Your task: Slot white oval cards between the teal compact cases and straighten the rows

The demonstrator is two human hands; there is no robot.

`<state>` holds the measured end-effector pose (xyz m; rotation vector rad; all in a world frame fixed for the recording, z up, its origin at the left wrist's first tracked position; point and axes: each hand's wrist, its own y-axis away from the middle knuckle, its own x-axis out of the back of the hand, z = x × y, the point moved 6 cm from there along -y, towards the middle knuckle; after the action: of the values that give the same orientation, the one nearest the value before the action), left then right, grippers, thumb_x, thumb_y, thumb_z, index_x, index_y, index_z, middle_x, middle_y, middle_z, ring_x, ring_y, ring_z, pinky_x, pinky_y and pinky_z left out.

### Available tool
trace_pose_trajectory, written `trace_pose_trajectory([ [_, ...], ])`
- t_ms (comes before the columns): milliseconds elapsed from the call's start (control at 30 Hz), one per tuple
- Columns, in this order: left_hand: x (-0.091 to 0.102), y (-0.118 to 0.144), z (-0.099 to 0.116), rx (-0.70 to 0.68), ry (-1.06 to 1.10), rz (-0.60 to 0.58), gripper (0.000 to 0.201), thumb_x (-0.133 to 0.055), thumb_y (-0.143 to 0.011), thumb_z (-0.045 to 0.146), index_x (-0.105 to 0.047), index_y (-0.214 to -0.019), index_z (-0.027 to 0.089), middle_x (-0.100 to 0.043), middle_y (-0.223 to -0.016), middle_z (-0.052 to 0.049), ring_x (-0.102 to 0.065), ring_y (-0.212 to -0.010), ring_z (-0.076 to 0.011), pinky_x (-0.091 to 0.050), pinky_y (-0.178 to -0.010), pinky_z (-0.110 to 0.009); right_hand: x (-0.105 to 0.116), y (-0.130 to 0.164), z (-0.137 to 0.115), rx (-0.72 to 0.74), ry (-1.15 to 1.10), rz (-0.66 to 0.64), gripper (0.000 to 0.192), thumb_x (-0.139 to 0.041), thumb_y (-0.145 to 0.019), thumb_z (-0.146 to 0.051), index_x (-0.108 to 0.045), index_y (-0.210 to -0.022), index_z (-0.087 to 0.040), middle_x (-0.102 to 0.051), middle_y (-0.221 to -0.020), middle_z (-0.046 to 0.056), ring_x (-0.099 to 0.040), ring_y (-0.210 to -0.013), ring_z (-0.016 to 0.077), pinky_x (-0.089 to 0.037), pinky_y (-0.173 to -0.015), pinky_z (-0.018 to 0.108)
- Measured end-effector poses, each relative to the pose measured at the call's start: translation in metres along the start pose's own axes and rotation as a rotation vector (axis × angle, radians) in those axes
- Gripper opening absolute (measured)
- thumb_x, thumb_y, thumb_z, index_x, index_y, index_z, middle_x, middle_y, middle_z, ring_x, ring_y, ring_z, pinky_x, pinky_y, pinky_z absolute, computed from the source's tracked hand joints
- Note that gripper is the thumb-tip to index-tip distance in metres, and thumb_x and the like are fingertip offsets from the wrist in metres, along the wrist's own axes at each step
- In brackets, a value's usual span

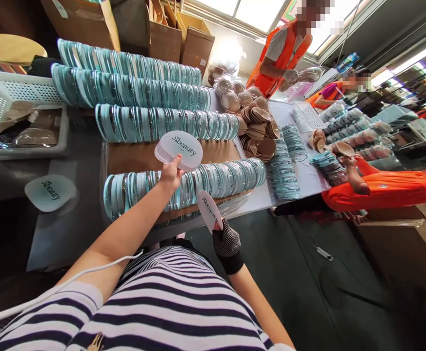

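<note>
My left hand (171, 175) is bare and grips a fanned stack of pale teardrop cards (179, 150) printed "Sbeauty", raised over the table. Wearing a dark dotted glove, my right hand (226, 241) pinches one single card (208, 210) of the same kind, lower and to the right. Just beyond both hands lies the nearest row of teal-rimmed round cases (183, 187) standing on edge on the table (70, 229).
More rows of teal cases (132, 87) fill the table, with brown puffs (258, 131) and flat case stacks (284, 170) farther right. One loose card (50, 193) lies left. A white basket (11, 109) sits far left. People in orange (381, 187) work nearby; cardboard boxes (183, 36) behind.
</note>
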<state>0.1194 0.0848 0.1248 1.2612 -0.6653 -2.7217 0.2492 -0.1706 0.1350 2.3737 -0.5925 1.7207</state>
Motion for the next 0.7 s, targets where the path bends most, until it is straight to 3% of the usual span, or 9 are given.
trace_pose_trajectory([
  [167,-0.002,0.002,-0.002,0.004,0.017,-0.021,0.035,-0.063,-0.085,0.007,-0.065,-0.115,0.023,-0.075,-0.103,-0.004,-0.069,-0.104,-0.0165,-0.052,-0.098,-0.036,-0.04,-0.037,-0.02,0.007,0.091,-0.206,0.044,-0.03,-0.1,-0.032,-0.057,-0.131,-0.018,-0.073,-0.091,0.01,-0.068,-0.076,0.0178,-0.043,-0.063,0.023],
  [267,-0.001,0.002,-0.003,-0.014,0.014,-0.019,0.039,-0.068,-0.081,0.009,-0.066,-0.116,0.024,-0.075,-0.107,-0.005,-0.068,-0.105,-0.0178,-0.051,-0.1,-0.036,-0.062,-0.065,-0.03,-0.004,0.154,-0.331,0.039,-0.037,-0.099,-0.034,-0.054,-0.129,-0.015,-0.072,-0.092,0.01,-0.066,-0.076,0.018,-0.039,-0.061,0.024],
  [333,0.0,0.002,-0.004,-0.019,0.015,-0.018,0.039,-0.071,-0.079,0.01,-0.067,-0.115,0.025,-0.074,-0.11,-0.005,-0.068,-0.106,-0.0183,-0.05,-0.1,-0.036,-0.062,-0.074,-0.029,-0.028,0.134,-0.289,0.038,-0.037,-0.099,-0.04,-0.056,-0.121,-0.015,-0.071,-0.091,0.009,-0.066,-0.075,0.0176,-0.037,-0.061,0.024],
  [500,0.001,0.003,-0.006,-0.004,0.021,-0.019,0.036,-0.067,-0.082,0.009,-0.067,-0.114,0.025,-0.075,-0.106,-0.004,-0.066,-0.111,-0.018,-0.051,-0.1,-0.036,-0.044,-0.076,-0.017,-0.022,0.027,-0.032,0.038,-0.029,-0.099,-0.035,-0.061,-0.1,-0.014,-0.07,-0.088,0.01,-0.064,-0.075,0.0169,-0.036,-0.064,0.023],
  [700,0.0,0.004,-0.007,-0.003,0.046,-0.007,0.038,-0.063,-0.083,0.005,-0.065,-0.117,0.022,-0.076,-0.1,-0.004,-0.069,-0.105,-0.0175,-0.051,-0.1,-0.035,-0.063,-0.098,-0.026,-0.019,0.153,-0.12,0.037,-0.031,-0.1,-0.032,-0.065,-0.1,-0.014,-0.07,-0.083,0.009,-0.062,-0.071,0.0162,-0.032,-0.062,0.022],
])
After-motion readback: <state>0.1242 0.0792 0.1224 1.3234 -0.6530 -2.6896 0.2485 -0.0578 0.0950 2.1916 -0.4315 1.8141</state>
